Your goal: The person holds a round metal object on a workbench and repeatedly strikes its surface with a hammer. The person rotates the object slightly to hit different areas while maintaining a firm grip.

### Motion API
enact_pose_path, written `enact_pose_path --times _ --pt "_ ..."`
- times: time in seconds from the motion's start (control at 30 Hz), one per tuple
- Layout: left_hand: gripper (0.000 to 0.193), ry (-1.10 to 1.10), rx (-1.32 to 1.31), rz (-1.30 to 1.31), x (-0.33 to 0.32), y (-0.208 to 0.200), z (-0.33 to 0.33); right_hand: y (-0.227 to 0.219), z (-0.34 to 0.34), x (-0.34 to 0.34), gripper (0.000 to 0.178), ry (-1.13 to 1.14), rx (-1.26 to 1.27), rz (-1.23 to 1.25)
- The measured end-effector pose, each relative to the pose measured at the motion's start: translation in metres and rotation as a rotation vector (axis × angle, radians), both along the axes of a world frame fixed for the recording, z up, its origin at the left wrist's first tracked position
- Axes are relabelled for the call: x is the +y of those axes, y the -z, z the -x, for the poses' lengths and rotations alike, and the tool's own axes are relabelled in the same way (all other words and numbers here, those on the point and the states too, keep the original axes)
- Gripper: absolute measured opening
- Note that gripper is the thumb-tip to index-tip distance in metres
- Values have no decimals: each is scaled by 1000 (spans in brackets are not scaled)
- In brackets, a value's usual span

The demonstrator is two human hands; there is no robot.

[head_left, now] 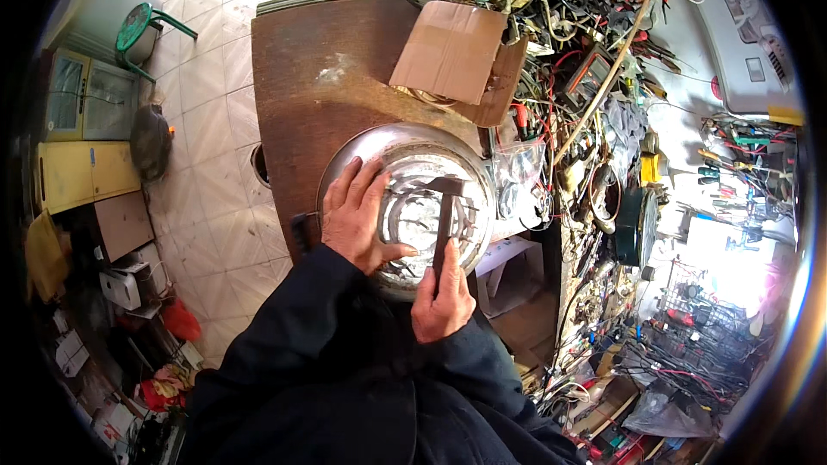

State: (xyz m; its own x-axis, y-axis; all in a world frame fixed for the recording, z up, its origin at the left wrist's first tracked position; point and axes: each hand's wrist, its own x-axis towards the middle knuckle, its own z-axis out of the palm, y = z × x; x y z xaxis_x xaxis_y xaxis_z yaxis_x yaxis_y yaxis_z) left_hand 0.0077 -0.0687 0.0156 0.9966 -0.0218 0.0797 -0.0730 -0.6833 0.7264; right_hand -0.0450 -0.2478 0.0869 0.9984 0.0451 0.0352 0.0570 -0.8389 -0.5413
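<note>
A round metal pan, its underside marked with rings and dark scuffs, lies at the near edge of the wooden table. My left hand rests spread on the pan's left side, thumb pointing toward the middle. In my right hand is a hammer, gripped by its dark handle. The hammer's head is over the pan's right half; whether it touches the metal I cannot tell. My right fingers wrap round the handle, with one finger laid along it.
Folded cardboard lies on the table beyond the pan. Tangled cables and tools crowd the right side, with a wooden stick across them. A green stool stands on the tiled floor at left. An open box sits right of my right hand.
</note>
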Motion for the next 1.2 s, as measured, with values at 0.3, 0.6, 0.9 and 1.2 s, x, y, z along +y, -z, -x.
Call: enact_pose_path --times 0.3,0.6,0.9,1.2 --pt "117 -20 2 -20 -3 5 0 -25 -40 -38 63 -340 47 115" --pt "118 -23 38 -12 -2 2 -1 -70 -110 -59 60 -604 251 -51" --pt "118 -20 46 -13 -2 2 -2 -77 -118 -56 56 -551 340 -50" --pt "119 -28 14 -9 -4 3 0 -63 -91 -56 56 -352 259 -119"
